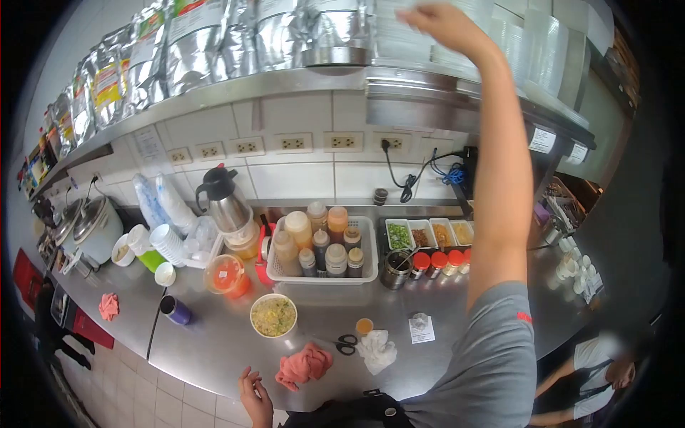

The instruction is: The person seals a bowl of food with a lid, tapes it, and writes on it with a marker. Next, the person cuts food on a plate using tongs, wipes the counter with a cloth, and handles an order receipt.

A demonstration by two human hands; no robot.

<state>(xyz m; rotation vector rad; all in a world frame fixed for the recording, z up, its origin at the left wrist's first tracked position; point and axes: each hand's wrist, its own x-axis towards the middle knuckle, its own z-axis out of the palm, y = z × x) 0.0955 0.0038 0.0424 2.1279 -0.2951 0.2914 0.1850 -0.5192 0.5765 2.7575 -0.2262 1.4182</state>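
Note:
My right hand (446, 27) is raised to the upper shelf, in front of stacked clear plastic containers (407, 43); its fingers are blurred, and whether they touch anything is not visible. My left hand (255, 396) hangs at the counter's front edge with its fingers apart and nothing in them. Beside it lies a crumpled pink cloth (305, 365). A white bowl of fried rice (274, 315) stands on the steel counter behind the cloth. Black-handled scissors (346, 345), a crumpled white tissue (377, 351) and a small orange sauce cup (364, 327) lie to the right.
A white basket of squeeze bottles (325, 279) stands at the back, beside a steel thermos (225, 196). Topping trays (421, 234) and red-lidded jars (437, 264) are right of it. Foil pouches (193, 50) line the shelf. Another person (596, 374) is at the lower right.

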